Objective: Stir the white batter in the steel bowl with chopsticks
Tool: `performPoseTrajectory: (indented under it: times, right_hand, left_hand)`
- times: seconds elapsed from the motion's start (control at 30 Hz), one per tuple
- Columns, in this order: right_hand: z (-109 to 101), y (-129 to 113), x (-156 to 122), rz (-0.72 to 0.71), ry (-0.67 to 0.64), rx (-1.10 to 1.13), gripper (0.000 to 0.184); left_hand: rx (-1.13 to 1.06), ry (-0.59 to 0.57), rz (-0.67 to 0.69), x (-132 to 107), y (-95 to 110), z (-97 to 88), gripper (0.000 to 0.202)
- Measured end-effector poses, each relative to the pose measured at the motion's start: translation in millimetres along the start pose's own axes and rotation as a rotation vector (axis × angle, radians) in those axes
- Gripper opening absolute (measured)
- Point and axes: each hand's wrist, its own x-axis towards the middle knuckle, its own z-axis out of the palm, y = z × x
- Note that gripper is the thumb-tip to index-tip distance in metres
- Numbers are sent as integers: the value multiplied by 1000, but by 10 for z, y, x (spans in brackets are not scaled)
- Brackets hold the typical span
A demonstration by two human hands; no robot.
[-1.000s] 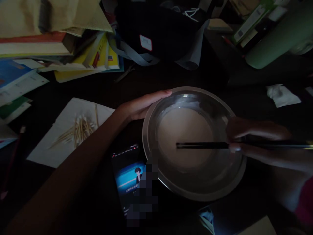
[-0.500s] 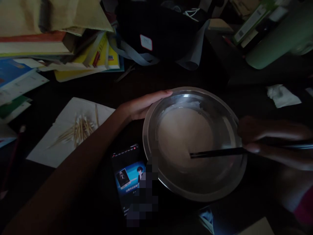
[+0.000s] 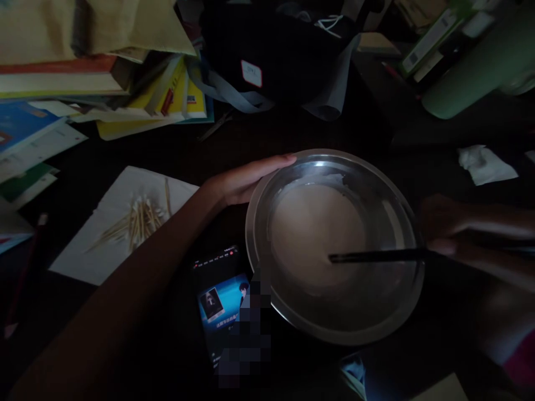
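Round metal bowl [image 3: 346,312], wide-rimmed — a pale, smooth mixture [image 3: 313,228] covers its base — while black chopsticks [image 3: 376,256] extend over its right side, tips at the mixture

Right grip [image 3: 463,218] blurred, phone [image 3: 220,298] partly pixelated

Stacked books [image 3: 58,79] and papers [image 3: 45,149] suggest a study desk [image 3: 259,136].

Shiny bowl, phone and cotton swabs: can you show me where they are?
Shiny bowl [image 3: 355,311]: head view, on its bare inner wall.
Phone [image 3: 221,303]: head view, on its lit screen.
Cotton swabs [image 3: 141,224]: head view, on the sticks mid-pile.
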Motion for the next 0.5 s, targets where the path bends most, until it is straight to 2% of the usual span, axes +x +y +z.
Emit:
performPoseTrajectory:
  times: [0.07, 0.1, 0.17, 0.27, 0.33, 0.43, 0.5]
  right_hand:
    - [51, -2, 65, -137, -169, 29, 6]
    - [94, -5, 98, -179, -179, 26, 7]
    - [189, -10, 142, -193, -95, 5, 11]
    - [261, -8, 132, -51, 87, -79, 11]
    - [223, 1, 85, 55, 178, -150, 10]
    - [86, 17, -7, 112, 247, -189, 10]
    - [8, 20, -50, 107, 218, -150, 11]
  left_hand:
    - [4, 6, -1, 5, 4, 7, 31]
    - [0, 3, 0, 10, 2, 3, 31]
    - [-13, -15, 1, 19, -9, -17, 31]
    - [-34, -60, -6, 28, -30, -58, 31]
    - [-30, -64, -14, 25, -35, -70, 32]
    - [1, -21, -23, 9, -21, -51, 34]
    - [14, -12, -20, 0, -5, -26, 35]
